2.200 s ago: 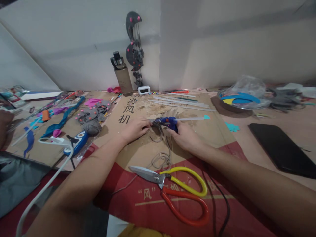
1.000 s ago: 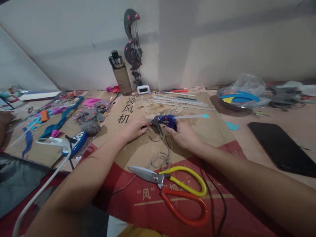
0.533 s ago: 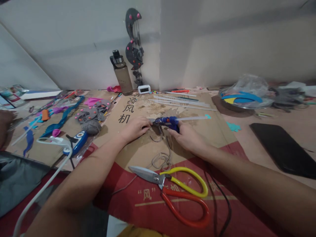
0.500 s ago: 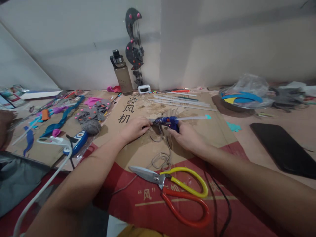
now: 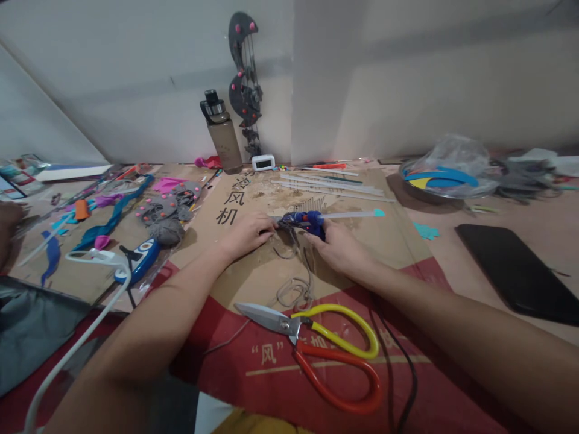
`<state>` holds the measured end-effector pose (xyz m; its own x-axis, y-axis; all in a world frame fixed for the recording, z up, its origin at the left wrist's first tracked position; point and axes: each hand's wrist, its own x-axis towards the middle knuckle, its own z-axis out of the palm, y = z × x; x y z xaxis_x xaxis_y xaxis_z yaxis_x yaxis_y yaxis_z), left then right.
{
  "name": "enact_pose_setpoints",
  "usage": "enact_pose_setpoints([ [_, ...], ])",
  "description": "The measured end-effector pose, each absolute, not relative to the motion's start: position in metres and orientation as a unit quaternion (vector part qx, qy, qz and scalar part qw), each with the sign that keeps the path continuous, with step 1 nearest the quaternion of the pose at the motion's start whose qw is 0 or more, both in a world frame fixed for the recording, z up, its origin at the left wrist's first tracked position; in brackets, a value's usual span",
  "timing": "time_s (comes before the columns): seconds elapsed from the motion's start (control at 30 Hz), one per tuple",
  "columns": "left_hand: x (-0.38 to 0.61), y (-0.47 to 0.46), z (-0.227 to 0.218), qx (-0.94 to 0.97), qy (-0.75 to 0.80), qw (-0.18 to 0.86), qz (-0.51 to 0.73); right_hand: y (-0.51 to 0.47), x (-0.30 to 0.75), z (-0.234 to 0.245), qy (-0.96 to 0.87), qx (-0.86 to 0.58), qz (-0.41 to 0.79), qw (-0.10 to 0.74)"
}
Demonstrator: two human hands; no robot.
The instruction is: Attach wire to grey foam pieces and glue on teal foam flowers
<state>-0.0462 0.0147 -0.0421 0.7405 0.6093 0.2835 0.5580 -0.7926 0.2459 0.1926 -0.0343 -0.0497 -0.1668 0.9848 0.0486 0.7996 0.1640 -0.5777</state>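
Broadly, a pale wall (image 5: 384, 78) backs the table, and a flattened brown-and-red cardboard (image 5: 380, 244) serves as the work surface. Large scissors (image 5: 295, 328) lie on its near part, blades apart, with nothing gripping them; a phone (image 5: 520, 272) lies to the right, off the cardboard. Spare glue sticks (image 5: 330, 187) are spread beyond the hands.

Between the two hands, over the cardboard, is the blue glue gun (image 5: 312, 222). The right hand (image 5: 341, 248) is curled round its grip, nozzle end towards the left, with a loaded stick (image 5: 348, 214) jutting out behind. The left hand (image 5: 248, 236) has its fingers drawn together, apparently pinching a small grey piece (image 5: 281, 223) in front of the nozzle; the pinch itself is partly hidden. A loose grey cord (image 5: 294, 292) lies coiled nearer the person.

Gluing seems to be the step in hand, though whether nozzle and piece touch cannot be told. The next move, I judge, calls for a steady left pinch, a measured trigger squeeze, and fingertips kept clear of the hot nozzle.
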Motion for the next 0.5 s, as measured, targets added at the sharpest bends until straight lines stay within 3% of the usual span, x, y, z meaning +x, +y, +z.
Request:
enact_pose_setpoints([
  [0.5,-0.0469,0.0134,-0.0420,0.927,0.319,0.082,0.180,-0.0369,0.1936,-0.0474,-0.718,-0.620,0.217,0.229],
])
